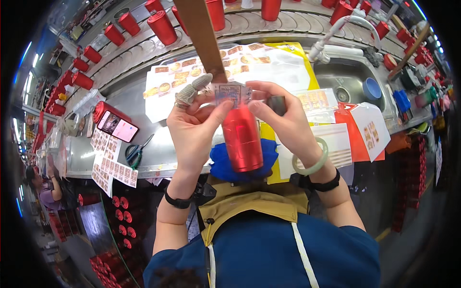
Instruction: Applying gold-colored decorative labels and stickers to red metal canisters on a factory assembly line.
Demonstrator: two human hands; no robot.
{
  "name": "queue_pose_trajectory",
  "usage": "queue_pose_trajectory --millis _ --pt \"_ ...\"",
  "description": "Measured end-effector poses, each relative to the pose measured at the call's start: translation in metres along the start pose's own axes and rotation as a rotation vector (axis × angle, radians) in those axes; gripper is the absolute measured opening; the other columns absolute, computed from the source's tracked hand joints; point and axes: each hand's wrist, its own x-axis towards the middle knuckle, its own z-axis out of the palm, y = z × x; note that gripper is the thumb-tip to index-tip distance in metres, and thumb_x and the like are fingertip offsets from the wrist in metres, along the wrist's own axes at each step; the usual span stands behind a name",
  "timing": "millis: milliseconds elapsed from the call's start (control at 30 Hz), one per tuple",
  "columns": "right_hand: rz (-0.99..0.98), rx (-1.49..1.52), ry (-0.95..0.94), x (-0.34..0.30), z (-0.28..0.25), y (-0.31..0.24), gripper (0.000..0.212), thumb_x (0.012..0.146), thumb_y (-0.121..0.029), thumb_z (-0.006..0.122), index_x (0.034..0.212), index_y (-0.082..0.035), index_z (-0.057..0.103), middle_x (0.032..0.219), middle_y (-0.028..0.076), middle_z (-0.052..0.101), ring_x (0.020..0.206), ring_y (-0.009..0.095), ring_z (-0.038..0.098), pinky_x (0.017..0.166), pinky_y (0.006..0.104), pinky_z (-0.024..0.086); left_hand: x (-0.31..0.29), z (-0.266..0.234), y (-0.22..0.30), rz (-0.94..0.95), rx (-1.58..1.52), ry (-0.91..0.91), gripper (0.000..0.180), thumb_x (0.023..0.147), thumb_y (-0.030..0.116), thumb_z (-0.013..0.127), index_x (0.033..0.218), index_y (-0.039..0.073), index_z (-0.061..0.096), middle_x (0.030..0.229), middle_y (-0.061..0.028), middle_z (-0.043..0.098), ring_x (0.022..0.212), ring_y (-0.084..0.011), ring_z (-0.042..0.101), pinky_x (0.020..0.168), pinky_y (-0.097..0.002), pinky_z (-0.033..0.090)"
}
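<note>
Both hands pinch a small translucent printed decal [234, 92] at the top end of a red metal canister [242, 141]. My left hand [199, 117] has its thumb and fingers closed on the decal's left side, and ribbed grey finger covers [184, 94] sit on some fingertips. My right hand [288, 117] grips the right side, its thumb pressing near the canister's edge. A dark grey piece [277, 104] shows by the right fingers; its kind is unclear. The canister leans toward me over a crumpled blue cloth [218, 156] at the bench edge.
Printed decal sheets [168, 103] cover the steel bench. A phone [117, 126] and scissors [137, 152] are left; a sink [336, 79] with a blue bowl [371, 88] is right. A brown post [204, 41] rises ahead, before a conveyor [245, 24] of red canisters.
</note>
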Motion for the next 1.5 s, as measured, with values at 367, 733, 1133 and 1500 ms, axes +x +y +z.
queue_pose_trajectory --millis 367,733,1133,1500 --pt "-0.189 -0.609 -0.089 -0.011 -0.025 -0.033 0.011 0.092 -0.001 0.069 0.103 0.0 0.069 0.092 0.009 0.071 0.074 0.014 0.065 0.069 0.0296 0.052 0.0 0.017 0.011 0.123 0.37 -0.244 0.059 0.083 0.003 0.081 0.137 -0.002 0.057 0.107 -0.0088 0.075 0.102 -0.0157 0.07 0.1 -0.0332 0.052" --pt "-0.381 -0.64 -0.081 -0.012 -0.033 -0.032 0.01 0.087 0.004 0.072 0.095 -0.003 0.071 0.086 0.004 0.066 0.068 0.011 0.055 0.062 0.0256 0.043 0.001 0.023 0.002 -0.288 -0.053 -0.205 0.024 0.093 0.003 0.074 0.115 -0.005 0.067 0.101 -0.0108 0.076 0.09 -0.0133 0.072 0.078 -0.0285 0.06" --pt "0.007 -0.365 -0.172 -0.016 -0.085 -0.015 0.006 0.093 -0.004 0.073 0.097 -0.001 0.071 0.093 -0.001 0.069 0.078 0.004 0.056 0.07 0.0235 0.046 0.008 0.016 -0.022 -0.159 0.02 0.011 0.033 0.095 0.002 0.072 0.127 -0.004 0.064 0.108 -0.0091 0.072 0.097 -0.015 0.071 0.081 -0.0278 0.06" --pt "-0.145 -1.576 0.329 0.059 -0.354 0.079 0.007 0.09 -0.012 0.069 0.095 -0.009 0.073 0.097 0.012 0.073 0.092 0.033 0.072 0.079 0.0461 0.056 -0.02 0.011 -0.021 -0.171 0.037 0.01 0.04 0.099 0.002 0.065 0.138 -0.003 0.054 0.11 -0.0087 0.068 0.098 -0.0163 0.071 0.085 -0.0337 0.062"
